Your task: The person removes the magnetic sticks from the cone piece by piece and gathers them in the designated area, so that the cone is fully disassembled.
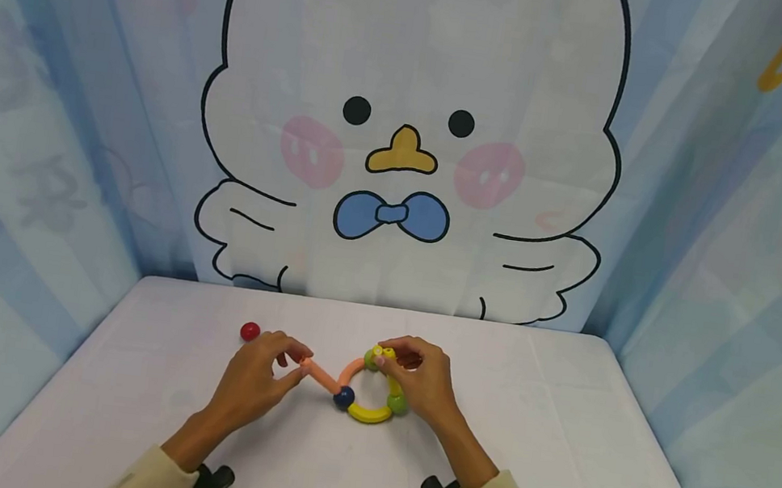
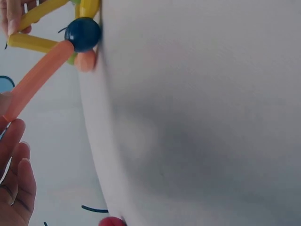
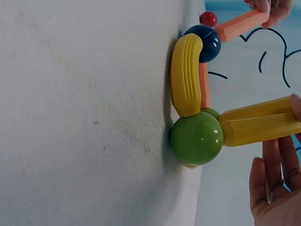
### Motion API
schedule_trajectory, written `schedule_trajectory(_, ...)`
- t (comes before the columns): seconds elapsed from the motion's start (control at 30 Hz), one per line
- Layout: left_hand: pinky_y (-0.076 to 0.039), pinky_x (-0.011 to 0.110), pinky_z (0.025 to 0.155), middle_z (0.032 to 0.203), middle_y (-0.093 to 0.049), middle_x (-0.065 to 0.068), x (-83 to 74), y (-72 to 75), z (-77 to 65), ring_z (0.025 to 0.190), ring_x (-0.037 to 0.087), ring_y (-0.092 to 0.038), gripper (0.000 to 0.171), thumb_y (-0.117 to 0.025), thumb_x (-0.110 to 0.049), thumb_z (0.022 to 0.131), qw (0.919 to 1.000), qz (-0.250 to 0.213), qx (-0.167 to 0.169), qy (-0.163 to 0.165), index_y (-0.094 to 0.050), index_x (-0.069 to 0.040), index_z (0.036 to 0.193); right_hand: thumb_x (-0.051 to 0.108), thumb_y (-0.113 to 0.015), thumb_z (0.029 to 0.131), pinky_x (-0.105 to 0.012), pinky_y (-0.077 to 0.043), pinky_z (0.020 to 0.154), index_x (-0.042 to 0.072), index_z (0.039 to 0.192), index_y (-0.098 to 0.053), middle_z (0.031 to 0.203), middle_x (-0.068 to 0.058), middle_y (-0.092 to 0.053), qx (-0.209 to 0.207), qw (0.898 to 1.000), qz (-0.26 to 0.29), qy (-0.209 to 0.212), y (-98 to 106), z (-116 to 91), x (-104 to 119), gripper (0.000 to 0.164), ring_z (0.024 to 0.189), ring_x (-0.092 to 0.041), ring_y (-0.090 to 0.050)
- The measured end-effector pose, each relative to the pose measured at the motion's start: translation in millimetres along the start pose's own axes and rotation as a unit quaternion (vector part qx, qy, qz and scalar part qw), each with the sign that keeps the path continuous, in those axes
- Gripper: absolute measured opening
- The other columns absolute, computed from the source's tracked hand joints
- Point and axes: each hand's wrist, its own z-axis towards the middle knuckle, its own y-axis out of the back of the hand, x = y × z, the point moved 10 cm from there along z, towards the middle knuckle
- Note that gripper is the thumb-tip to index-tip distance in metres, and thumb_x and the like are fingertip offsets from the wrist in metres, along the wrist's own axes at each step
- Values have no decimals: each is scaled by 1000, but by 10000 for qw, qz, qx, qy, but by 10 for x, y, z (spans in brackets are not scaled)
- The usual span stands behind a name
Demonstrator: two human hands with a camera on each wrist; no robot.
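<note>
A ring of curved yellow (image 1: 370,415) and orange (image 1: 350,369) rods joined by balls lies on the table. Its dark blue ball (image 1: 343,398) is on the left; a green ball (image 3: 196,140) sits on the near right and another green ball (image 1: 371,358) at the back. From the blue ball a straight orange rod (image 2: 40,80) slants up, its free end pinched by my left hand (image 1: 253,382). Two straight yellow rods (image 3: 263,129) rise from the green balls and lean together. My right hand (image 1: 427,383) pinches them near their upper ends; its fingers partly hide those ends.
A red ball (image 1: 250,332) lies on the white-covered table (image 1: 555,459), behind and left of my left hand. A cloth backdrop (image 1: 414,51) with a cartoon bird hangs behind the table's far edge. Striped curtains (image 1: 29,151) flank both sides.
</note>
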Motion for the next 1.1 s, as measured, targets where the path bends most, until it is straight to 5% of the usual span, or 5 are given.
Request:
schedule_trajectory(0.4, -50, 25, 73, 91, -72, -5, 269, -49, -67, 81, 10, -57, 21, -90, -12, 84, 9968, 275, 702, 253, -81, -19, 101, 21, -85, 92, -22, -57, 83, 23, 109, -82, 97, 5, -76, -19, 10000, -10, -27, -4, -1, -18, 18, 89, -11, -67)
schedule_trajectory(0.8, -52, 31, 74, 81, -66, -7, 496, -350, -75, 76, 13, -55, 15, -88, -10, 86, 9792, 381, 1837, 777, -78, -18, 94, 21, -85, 92, -22, -57, 83, 24, 109, -82, 97, 6, -76, 1, 10000, -54, -14, -19, -4, -16, 18, 88, -10, -67)
schedule_trajectory(1.1, -54, 32, 79, 84, -66, -8, 456, -382, -43, 80, 13, -56, 20, -91, -18, 85, 9771, 489, 1926, 760, -78, -19, 99, 22, -85, 92, -22, -57, 83, 24, 109, -82, 97, 6, -75, 13, 10000, -57, -20, -15, -1, -7, 18, 88, -11, -67)
